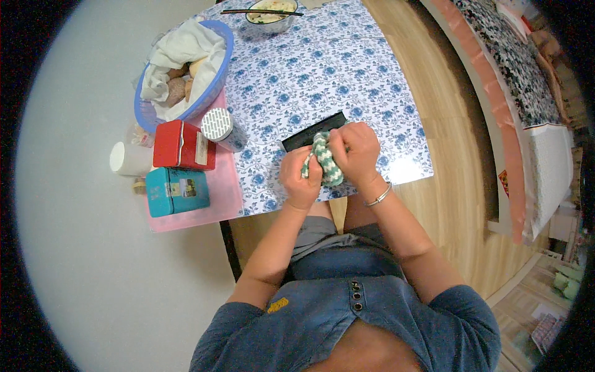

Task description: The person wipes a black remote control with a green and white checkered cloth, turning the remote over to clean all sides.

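A green-and-white zigzag-patterned cloth is bunched between my two hands, just above the near edge of the table. My left hand grips its left side with curled fingers. Closed around the upper right side is my right hand, with a silver bangle on the wrist. Right behind the hands is a long, flat black object, slanting up to the right. The cloth and hands overlap its near edge, so I cannot tell whether they touch it.
A blue-and-white floral cover lies over the table. To the left are a blue basket with a white cloth and round brown items, a patterned-lid canister, a red tin, a teal tin and a white cup. A bowl with chopsticks stands far back.
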The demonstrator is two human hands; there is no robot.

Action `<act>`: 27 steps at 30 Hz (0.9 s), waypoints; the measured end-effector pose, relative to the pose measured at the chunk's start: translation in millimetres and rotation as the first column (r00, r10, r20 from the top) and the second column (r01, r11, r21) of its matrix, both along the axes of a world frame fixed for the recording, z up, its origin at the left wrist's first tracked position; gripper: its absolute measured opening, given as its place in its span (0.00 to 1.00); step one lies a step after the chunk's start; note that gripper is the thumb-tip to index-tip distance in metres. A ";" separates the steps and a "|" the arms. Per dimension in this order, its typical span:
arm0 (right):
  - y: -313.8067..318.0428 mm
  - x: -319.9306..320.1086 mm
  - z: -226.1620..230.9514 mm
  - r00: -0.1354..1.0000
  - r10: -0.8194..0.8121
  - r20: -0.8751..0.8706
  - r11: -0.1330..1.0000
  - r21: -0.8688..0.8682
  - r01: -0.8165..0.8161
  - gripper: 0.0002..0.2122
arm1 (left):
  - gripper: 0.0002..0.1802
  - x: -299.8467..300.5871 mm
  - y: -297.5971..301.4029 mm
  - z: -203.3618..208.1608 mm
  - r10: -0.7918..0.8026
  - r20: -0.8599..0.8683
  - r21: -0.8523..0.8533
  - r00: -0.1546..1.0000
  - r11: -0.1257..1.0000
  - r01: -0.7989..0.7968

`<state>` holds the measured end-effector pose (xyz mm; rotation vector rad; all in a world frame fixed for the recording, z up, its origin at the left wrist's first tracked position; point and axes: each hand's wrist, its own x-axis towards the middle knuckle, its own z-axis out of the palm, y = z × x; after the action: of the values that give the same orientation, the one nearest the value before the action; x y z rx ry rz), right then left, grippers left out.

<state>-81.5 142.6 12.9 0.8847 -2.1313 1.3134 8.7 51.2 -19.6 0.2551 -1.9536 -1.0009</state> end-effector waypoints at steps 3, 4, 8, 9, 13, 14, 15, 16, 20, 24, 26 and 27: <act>0.6 6.6 10.5 0.985 0.072 -0.158 0.975 0.218 -0.036 0.09 | 0.09 1.6 -7.6 -3.7 -0.060 0.007 0.002 0.998 0.998 0.060; 1.2 9.2 15.6 0.984 0.100 -0.145 0.937 0.347 -0.044 0.08 | 0.10 2.1 -9.8 -5.1 -0.108 0.015 0.081 0.994 0.991 0.106; -3.0 15.8 20.9 0.985 0.158 -0.067 0.816 0.571 -0.093 0.10 | 0.15 6.0 -15.3 -15.5 -0.187 -0.002 0.210 0.982 0.960 0.183; -5.2 17.6 21.7 0.983 0.180 -0.046 0.784 0.610 -0.115 0.11 | 0.16 6.4 -15.6 -19.4 -0.194 -0.012 0.248 0.981 0.950 0.191; -11.6 21.9 28.2 0.975 0.220 -0.023 0.731 0.666 -0.149 0.13 | 0.16 5.8 -13.7 -28.0 -0.130 -0.082 0.106 0.988 0.985 0.139; -12.8 22.5 28.0 0.975 0.221 -0.024 0.731 0.666 -0.149 0.13 | 0.13 6.2 -15.7 -32.2 -0.129 -0.089 0.047 0.988 0.990 0.134; -14.1 23.1 26.4 0.971 0.236 -0.031 0.736 0.658 -0.158 0.13 | 0.13 8.5 -17.3 -36.3 -0.128 -0.090 0.047 0.988 0.990 0.132; -15.6 23.9 24.2 0.967 0.253 -0.037 0.741 0.650 -0.169 0.13 | 0.12 12.1 -18.5 -40.4 -0.104 -0.025 0.092 0.994 0.990 0.106; -17.3 28.4 11.7 0.966 0.225 -0.126 0.850 0.510 -0.131 0.11 | 0.12 14.0 -26.3 -32.4 0.031 0.094 -0.047 0.995 0.999 -0.027; -16.2 34.8 14.8 0.954 0.270 -0.130 0.865 0.469 -0.181 0.11 | 0.13 21.9 -28.1 -21.3 0.230 0.189 -0.296 0.955 0.940 -0.168; -13.6 37.7 19.7 0.929 0.359 -0.096 0.823 0.503 -0.266 0.12 | 0.12 26.7 -30.6 -19.0 0.215 0.215 -0.295 0.953 0.944 -0.147; -13.1 36.5 19.7 0.929 0.358 -0.097 0.823 0.503 -0.265 0.12 | 0.12 28.5 -33.2 -18.4 0.200 0.240 -0.294 0.950 0.948 -0.125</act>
<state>-45.0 129.5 32.6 1.5573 -2.2609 0.7832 37.1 18.0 -37.9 0.4050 -2.2470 -0.5990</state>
